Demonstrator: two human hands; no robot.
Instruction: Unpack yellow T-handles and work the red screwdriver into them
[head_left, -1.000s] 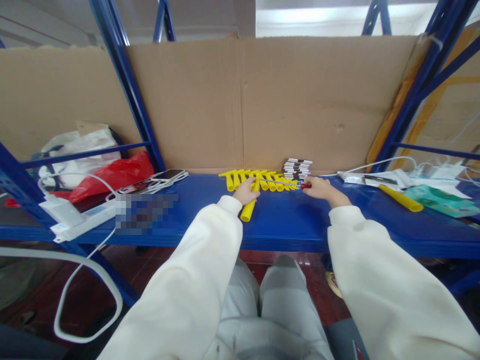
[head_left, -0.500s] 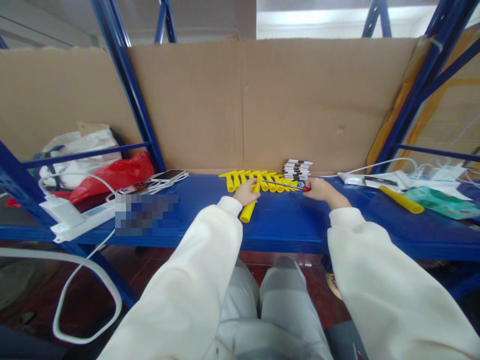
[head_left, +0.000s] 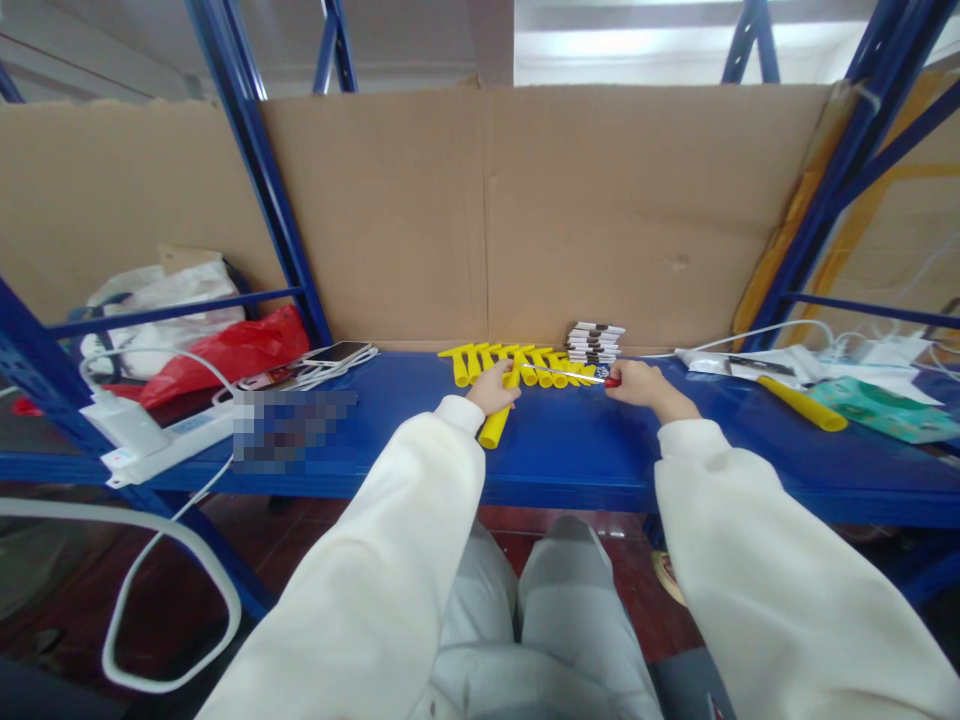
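Note:
My left hand (head_left: 493, 388) is closed round a yellow T-shaped plastic tube (head_left: 493, 428), whose open round end points toward me. In my right hand (head_left: 636, 384) is a screwdriver (head_left: 613, 381) with a red handle. Its thin metal shaft runs left to the upper part of the yellow tube; whether the tip touches a screw there is too small to see. Behind my hands lies a row of several similar yellow tubes (head_left: 544, 370). A stack of small white and dark packets (head_left: 595, 342) stands at the right end of that row.
A blue shelf (head_left: 420, 440) carries everything, with a cardboard sheet (head_left: 585, 210) behind it. To the left are a phone (head_left: 341, 352), white cables, a power strip (head_left: 172, 440) and a red bag (head_left: 232, 355). A yellow tube (head_left: 806, 404) and a green packet (head_left: 885, 408) lie right.
The screwdriver's shaft has tilted slightly, its handle end a little lower. Both hands stay nearly in place, and the left still holds the yellow tube.

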